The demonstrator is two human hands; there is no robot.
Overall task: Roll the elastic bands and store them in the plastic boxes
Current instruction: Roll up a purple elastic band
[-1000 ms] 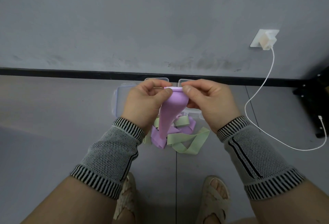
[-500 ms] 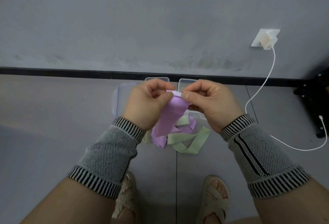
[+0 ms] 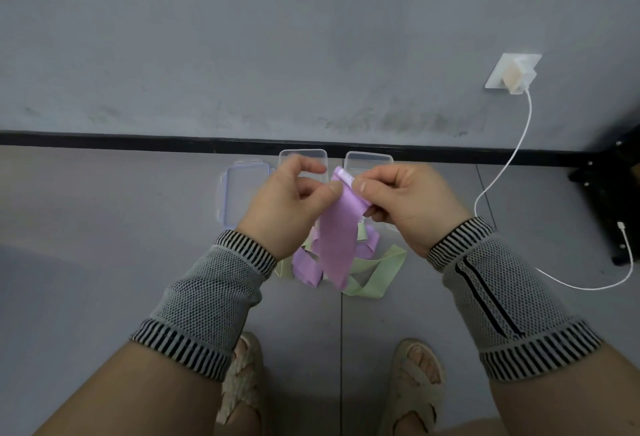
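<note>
Left hand [image 3: 289,208]: thumb and fingers pinch the left edge of the wide lilac elastic band [image 3: 337,238].
Right hand [image 3: 403,201]: pinches the band's rolled top end.
Band: hangs over the floor, in front of the clear plastic boxes [image 3: 369,158].
Floor pile: pale green bands [image 3: 377,273] below the lilac band.

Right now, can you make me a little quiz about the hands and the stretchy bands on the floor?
1. True or false: the purple band is already inside a plastic box.
2. Which hand pinches the rolled top of the purple band: A left hand, B right hand, C neither?
3. Fill in: the loose bands still lying on the floor are purple and ____.

Key: 1 false; 2 B; 3 green.
</note>
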